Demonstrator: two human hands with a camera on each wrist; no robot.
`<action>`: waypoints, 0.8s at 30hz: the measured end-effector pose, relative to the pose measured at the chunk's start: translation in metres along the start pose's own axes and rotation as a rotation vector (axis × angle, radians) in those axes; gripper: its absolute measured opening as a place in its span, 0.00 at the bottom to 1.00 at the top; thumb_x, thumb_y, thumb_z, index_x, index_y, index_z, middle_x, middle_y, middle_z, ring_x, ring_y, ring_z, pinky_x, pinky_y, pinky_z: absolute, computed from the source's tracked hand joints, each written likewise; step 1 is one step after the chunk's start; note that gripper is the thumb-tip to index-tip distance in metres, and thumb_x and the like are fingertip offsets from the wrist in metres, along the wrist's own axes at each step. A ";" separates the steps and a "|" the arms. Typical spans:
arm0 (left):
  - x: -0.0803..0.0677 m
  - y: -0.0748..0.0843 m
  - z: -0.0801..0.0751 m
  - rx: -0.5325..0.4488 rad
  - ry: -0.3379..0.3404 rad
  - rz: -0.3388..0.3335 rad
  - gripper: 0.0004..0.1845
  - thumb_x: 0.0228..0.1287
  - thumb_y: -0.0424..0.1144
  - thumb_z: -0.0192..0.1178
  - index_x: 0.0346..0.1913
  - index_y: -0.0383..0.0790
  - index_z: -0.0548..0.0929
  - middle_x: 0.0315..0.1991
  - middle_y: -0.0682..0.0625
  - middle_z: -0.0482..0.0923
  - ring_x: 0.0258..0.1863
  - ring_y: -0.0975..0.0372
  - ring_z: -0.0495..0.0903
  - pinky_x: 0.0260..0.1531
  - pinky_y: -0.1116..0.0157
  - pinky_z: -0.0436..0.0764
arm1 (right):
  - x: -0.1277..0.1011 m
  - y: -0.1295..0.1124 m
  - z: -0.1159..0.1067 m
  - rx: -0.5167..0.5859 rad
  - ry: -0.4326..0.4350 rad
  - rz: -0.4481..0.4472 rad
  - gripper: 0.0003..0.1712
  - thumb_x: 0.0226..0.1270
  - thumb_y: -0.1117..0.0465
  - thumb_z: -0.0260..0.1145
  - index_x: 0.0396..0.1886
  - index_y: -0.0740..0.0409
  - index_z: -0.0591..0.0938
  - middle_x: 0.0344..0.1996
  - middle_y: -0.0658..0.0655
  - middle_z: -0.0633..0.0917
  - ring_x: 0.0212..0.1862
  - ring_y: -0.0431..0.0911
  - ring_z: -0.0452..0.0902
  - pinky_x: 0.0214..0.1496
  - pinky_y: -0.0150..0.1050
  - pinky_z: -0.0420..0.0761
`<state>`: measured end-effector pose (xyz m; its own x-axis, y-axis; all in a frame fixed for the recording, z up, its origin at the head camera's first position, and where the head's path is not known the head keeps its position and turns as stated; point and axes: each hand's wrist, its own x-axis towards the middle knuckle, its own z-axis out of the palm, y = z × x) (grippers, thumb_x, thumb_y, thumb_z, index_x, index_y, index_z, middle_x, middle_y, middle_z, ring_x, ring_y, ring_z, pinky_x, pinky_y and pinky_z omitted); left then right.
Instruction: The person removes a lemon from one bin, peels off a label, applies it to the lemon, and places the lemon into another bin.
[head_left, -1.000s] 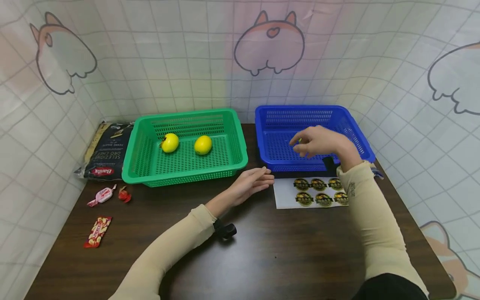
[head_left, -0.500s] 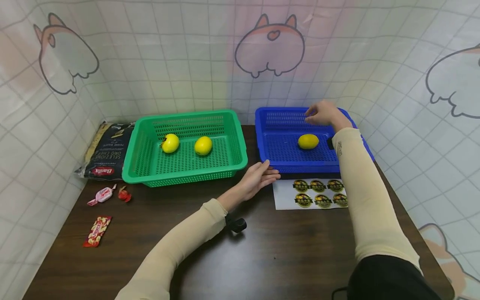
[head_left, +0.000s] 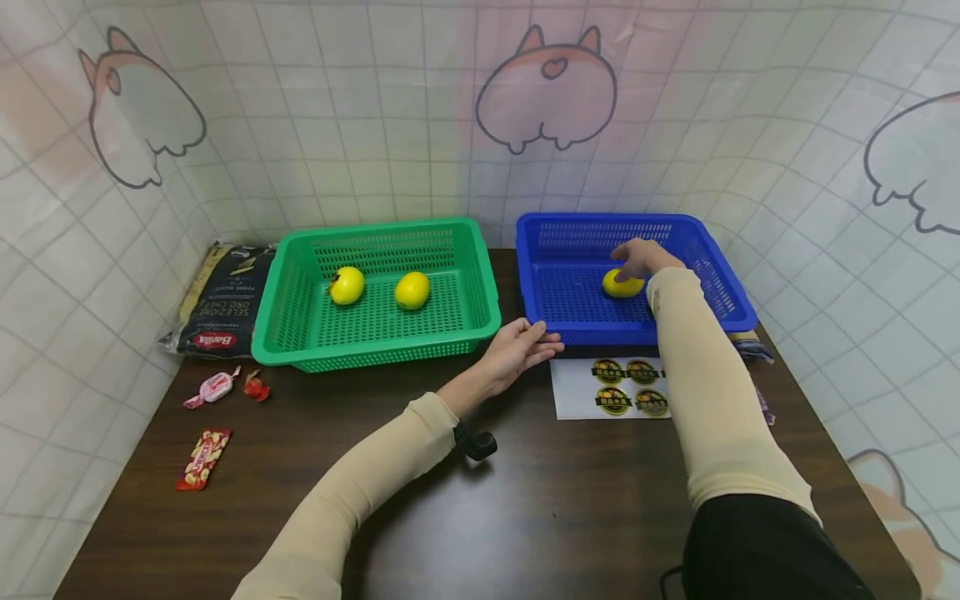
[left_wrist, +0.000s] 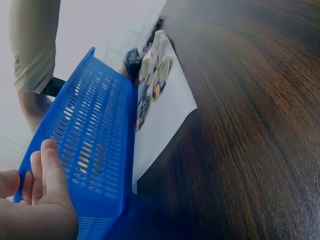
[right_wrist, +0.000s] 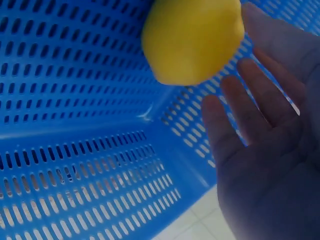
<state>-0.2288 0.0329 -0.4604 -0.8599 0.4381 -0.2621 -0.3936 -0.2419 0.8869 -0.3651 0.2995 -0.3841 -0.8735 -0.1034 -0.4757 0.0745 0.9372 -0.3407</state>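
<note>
Right hand (head_left: 637,257) over lemon (head_left: 621,285) in blue basket (head_left: 570,312).

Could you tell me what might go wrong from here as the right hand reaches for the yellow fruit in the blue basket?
1. The right hand has straight fingers beside the yellow fruit, not around it; the round fruit may roll away across the blue basket.
2. The left hand only rests at the basket's front corner, so the basket could slide over the sticker sheet just before it.

Left of the hands, a green basket (head_left: 375,333) holds two yellow fruits (head_left: 347,285), with a pasta bag (head_left: 221,300) and sweets (head_left: 212,388) beyond it.
</note>
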 end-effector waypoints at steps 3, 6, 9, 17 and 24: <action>0.000 -0.002 0.000 0.008 -0.004 0.005 0.10 0.80 0.40 0.46 0.36 0.43 0.68 0.64 0.31 0.74 0.48 0.62 0.86 0.53 0.71 0.85 | 0.001 0.001 0.007 -0.030 -0.020 0.011 0.35 0.71 0.64 0.62 0.76 0.59 0.63 0.76 0.69 0.60 0.76 0.68 0.53 0.74 0.66 0.64; -0.001 -0.001 0.001 0.011 0.000 0.011 0.09 0.80 0.40 0.46 0.36 0.43 0.68 0.64 0.30 0.73 0.44 0.64 0.86 0.50 0.72 0.85 | 0.000 0.001 0.013 -0.087 -0.012 0.026 0.35 0.70 0.64 0.63 0.75 0.58 0.65 0.75 0.69 0.62 0.74 0.67 0.58 0.72 0.65 0.68; -0.002 0.000 0.004 0.018 0.010 0.001 0.09 0.80 0.40 0.47 0.36 0.43 0.69 0.62 0.31 0.76 0.42 0.65 0.86 0.47 0.74 0.86 | -0.001 0.001 0.016 -0.158 -0.011 0.039 0.35 0.69 0.62 0.63 0.75 0.58 0.65 0.73 0.70 0.65 0.71 0.66 0.63 0.68 0.64 0.71; -0.003 0.000 0.008 0.024 0.044 -0.010 0.10 0.79 0.39 0.48 0.36 0.43 0.69 0.51 0.41 0.83 0.39 0.65 0.87 0.44 0.74 0.86 | -0.003 -0.003 0.019 -0.225 -0.001 0.046 0.32 0.67 0.58 0.65 0.69 0.62 0.72 0.65 0.69 0.75 0.58 0.60 0.73 0.60 0.58 0.78; 0.000 0.003 0.005 0.027 0.035 -0.013 0.09 0.79 0.39 0.47 0.36 0.42 0.69 0.59 0.32 0.78 0.40 0.65 0.87 0.45 0.74 0.86 | -0.016 -0.031 0.008 -0.278 0.031 -0.069 0.27 0.71 0.57 0.63 0.65 0.63 0.75 0.59 0.69 0.79 0.53 0.58 0.74 0.55 0.56 0.78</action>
<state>-0.2278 0.0367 -0.4558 -0.8658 0.4100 -0.2867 -0.3965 -0.2127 0.8931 -0.3497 0.2691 -0.3726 -0.8864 -0.1640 -0.4328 -0.1168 0.9841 -0.1338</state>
